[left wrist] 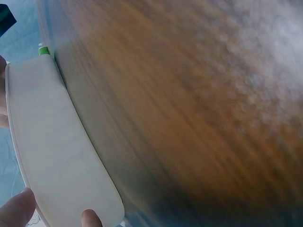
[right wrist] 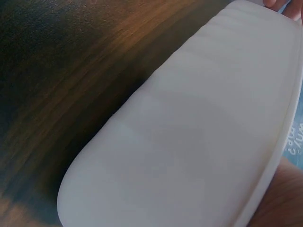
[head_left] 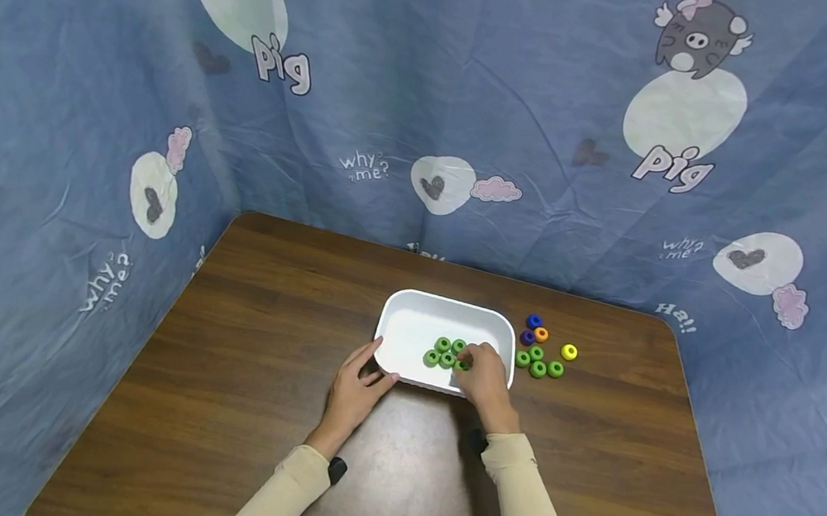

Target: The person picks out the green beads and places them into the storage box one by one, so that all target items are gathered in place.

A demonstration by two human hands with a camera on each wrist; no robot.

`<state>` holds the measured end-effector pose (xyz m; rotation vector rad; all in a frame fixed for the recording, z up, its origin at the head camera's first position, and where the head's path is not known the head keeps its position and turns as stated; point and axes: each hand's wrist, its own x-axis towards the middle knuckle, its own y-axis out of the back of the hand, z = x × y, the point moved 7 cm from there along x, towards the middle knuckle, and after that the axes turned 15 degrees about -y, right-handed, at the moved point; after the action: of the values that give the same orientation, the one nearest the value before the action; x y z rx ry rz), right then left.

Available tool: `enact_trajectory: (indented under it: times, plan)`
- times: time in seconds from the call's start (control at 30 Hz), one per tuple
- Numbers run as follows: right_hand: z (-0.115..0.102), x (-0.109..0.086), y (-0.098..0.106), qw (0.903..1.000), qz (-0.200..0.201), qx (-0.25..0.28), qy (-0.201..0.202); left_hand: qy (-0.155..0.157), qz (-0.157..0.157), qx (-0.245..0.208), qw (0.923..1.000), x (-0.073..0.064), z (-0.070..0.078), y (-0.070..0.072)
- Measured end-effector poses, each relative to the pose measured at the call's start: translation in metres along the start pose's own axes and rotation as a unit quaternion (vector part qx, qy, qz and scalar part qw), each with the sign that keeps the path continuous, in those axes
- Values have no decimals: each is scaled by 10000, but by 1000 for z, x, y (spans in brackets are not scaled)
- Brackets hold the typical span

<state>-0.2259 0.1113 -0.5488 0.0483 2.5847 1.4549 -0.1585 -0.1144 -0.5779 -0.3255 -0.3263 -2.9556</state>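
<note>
A white rectangular tray (head_left: 408, 316) stands on the table, with several green ring-shaped beads (head_left: 443, 345) grouped on its floor. At its near left corner, my left hand (head_left: 356, 389) touches the outside, thumb on the near side and fingers along the left end. The left wrist view shows the thumb (left wrist: 19, 208) at the rim and a fingertip (left wrist: 91, 219) against the wall. My right hand (head_left: 485, 381) reaches over the near rim and pinches a green bead (head_left: 462, 365) at the right of the group. The tray wall (right wrist: 189, 118) hides those fingertips in the right wrist view.
Right of the tray lie several more green beads (head_left: 537, 369), two blue ones (head_left: 534, 321), an orange bead (head_left: 541, 334) and a yellow bead (head_left: 569, 352). The brown wooden table (head_left: 267, 302) meets a blue patterned curtain (head_left: 368, 104) at the back and sides.
</note>
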Motion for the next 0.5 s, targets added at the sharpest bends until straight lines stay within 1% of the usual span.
enact_trajectory:
  times: [0.07, 0.3, 0.4, 0.5]
  plan:
    - [0, 0, -1, 10000, 23, -20, -8, 18, -10, 17, 10000, 0, 0, 0]
    - [1, 2, -2, 9997, 27, -49, -220, 37, -2, 14, 10000, 0, 0, 0]
    - [0, 0, 1, 9998, 169, 44, -97, 31, -7, 6, 10000, 0, 0, 0]
    - [-1, -4, 10, 9977, 459, 460, 172, 20, -12, -13, 10000, 0, 0, 0]
